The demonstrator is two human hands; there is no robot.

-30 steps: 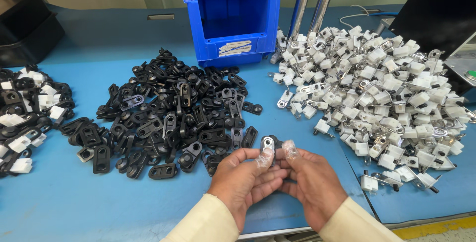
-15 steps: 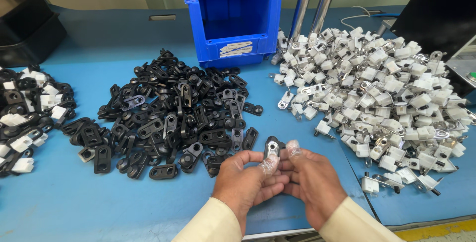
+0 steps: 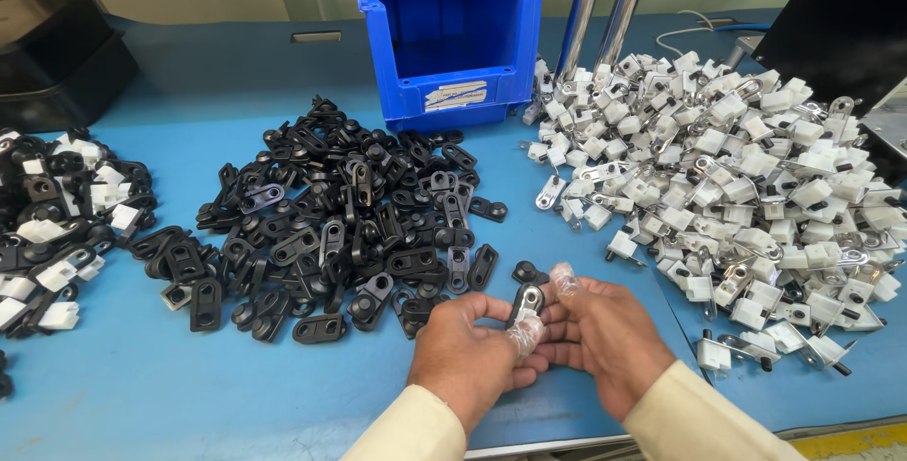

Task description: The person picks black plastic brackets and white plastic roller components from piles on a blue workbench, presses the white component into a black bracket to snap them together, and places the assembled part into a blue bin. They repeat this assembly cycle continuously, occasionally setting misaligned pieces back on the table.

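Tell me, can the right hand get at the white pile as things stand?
Probably yes: the white pile lies just right of the right hand with nothing between, though both hands hold a small part.

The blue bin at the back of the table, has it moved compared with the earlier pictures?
No. The blue bin sits where it was, beside the metal poles, its front edge just behind the black pile.

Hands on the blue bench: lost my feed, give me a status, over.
Left hand and right hand both pinching one small black and metal part. Black pile just ahead, white pile right. Nothing in the way.
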